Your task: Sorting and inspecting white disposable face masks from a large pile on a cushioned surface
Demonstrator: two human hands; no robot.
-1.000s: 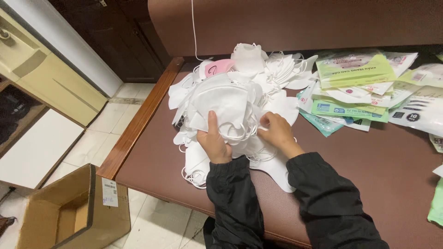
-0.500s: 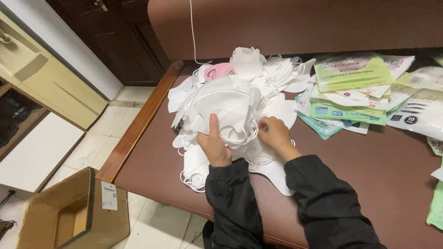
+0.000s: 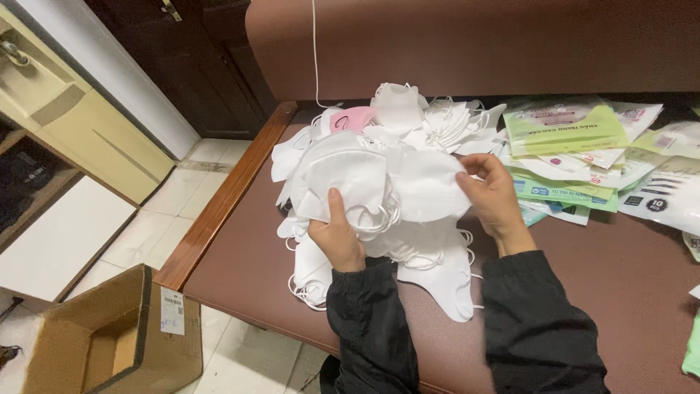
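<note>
I observe the left hand (image 3: 337, 237) closed on a bundle of white masks (image 3: 346, 175), thumb laid up across the front of it, remaining fingers hidden behind. The right hand (image 3: 492, 195) pinches the edge of a single white mask (image 3: 426, 186) between thumb and fingertips, just right of the bundle. Both are held above the pile of masks (image 3: 408, 131) on the brown padded bench (image 3: 627, 277).

Compared with one second ago, the hands have drawn apart. Then they sat close together low on the bundle. Now the right hand stands further right and higher, and the single mask is stretched out sideways from the bundle. The left hand keeps its grip in much the same place. I cannot tell whether the single mask still touches the bundle behind the overlap.

More masks (image 3: 437, 281) lie flat on the bench below the hands, elastic loops trailing. A pink mask (image 3: 351, 119) shows at the back of the pile, unchanged. Green and white packets (image 3: 565, 135) lie spread to the right of the pile, near the right hand. A white cord (image 3: 315, 51) hangs down the backrest. An open cardboard box (image 3: 109, 339) stands on the tiled floor (image 3: 131, 244) left of the bench, as before.
</note>
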